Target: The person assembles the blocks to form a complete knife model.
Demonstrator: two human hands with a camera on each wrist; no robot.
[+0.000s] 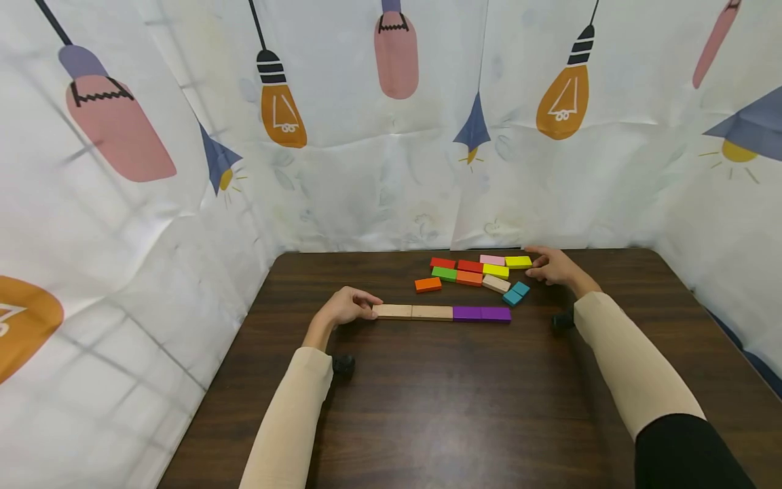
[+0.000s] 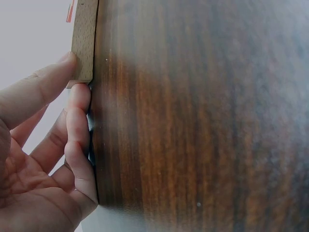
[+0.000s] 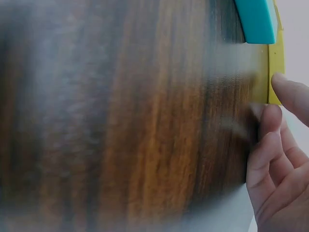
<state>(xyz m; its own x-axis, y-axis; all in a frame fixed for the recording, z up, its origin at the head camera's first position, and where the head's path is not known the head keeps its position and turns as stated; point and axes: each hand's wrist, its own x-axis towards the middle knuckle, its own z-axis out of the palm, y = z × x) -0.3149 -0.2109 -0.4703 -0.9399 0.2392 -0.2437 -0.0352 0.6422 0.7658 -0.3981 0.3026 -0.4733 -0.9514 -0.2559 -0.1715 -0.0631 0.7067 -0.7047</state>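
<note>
A straight row lies across the table: two plain wooden blocks (image 1: 432, 312) on the left, then two purple blocks (image 1: 481, 314). My left hand (image 1: 349, 307) pinches the row's left end, the plain wooden block (image 2: 84, 41), with the thumb on its near side and the index finger over the far side. At the back right, my right hand (image 1: 552, 266) has its thumb and index finger around the right end of a yellow block (image 1: 518, 262). In the right wrist view the thumb touches this yellow block (image 3: 276, 72), and the lower fingers rest at the tabletop.
Beside the yellow block lies a loose cluster with red blocks (image 1: 470, 265), a pink block (image 1: 492, 259), a green block (image 1: 444, 274), orange blocks (image 1: 428, 285), another wooden block (image 1: 496, 283) and teal blocks (image 1: 516, 293). A printed curtain (image 1: 391, 176) hangs behind the dark table (image 1: 464, 401).
</note>
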